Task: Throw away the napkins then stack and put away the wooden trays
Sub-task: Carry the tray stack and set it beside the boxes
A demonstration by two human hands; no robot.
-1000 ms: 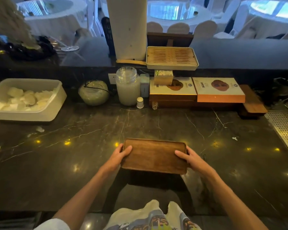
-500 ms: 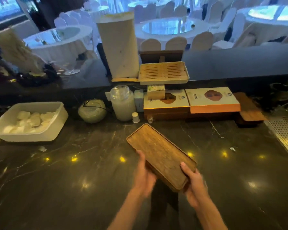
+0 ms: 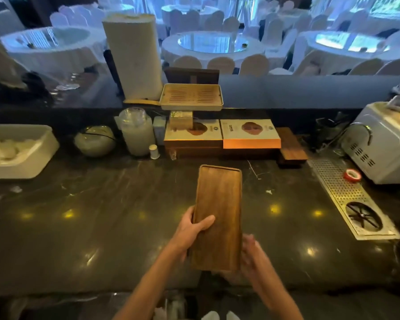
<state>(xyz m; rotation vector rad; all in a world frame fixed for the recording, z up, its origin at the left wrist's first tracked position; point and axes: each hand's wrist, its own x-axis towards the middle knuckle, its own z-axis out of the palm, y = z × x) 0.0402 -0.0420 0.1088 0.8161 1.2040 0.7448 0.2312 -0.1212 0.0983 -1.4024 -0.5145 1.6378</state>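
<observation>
A long dark wooden tray (image 3: pixel 218 215) is held above the dark marble counter (image 3: pixel 102 215), its long side pointing away from me. My left hand (image 3: pixel 192 229) grips its left edge with the thumb on top. My right hand (image 3: pixel 252 252) is blurred against the tray's near right edge; whether it grips is unclear. More dark wooden trays (image 3: pixel 291 146) lie stacked at the back right. A white bin (image 3: pixel 39 155) at the far left holds crumpled white napkins (image 3: pixel 5 148).
Along the back stand a paper towel roll (image 3: pixel 134 56), a slatted bamboo tray (image 3: pixel 191 97), a glass jar (image 3: pixel 136 132), a round bowl (image 3: pixel 94 140) and flat boxes (image 3: pixel 249 132). At right are a perforated metal drip tray (image 3: pixel 340 190), red tape (image 3: pixel 352 175) and a white machine (image 3: pixel 383 142).
The tray has been turned from crosswise to lengthwise and lifted forward. My left hand slid along its left edge, my right hand shifted to the near right corner. My view rose.
</observation>
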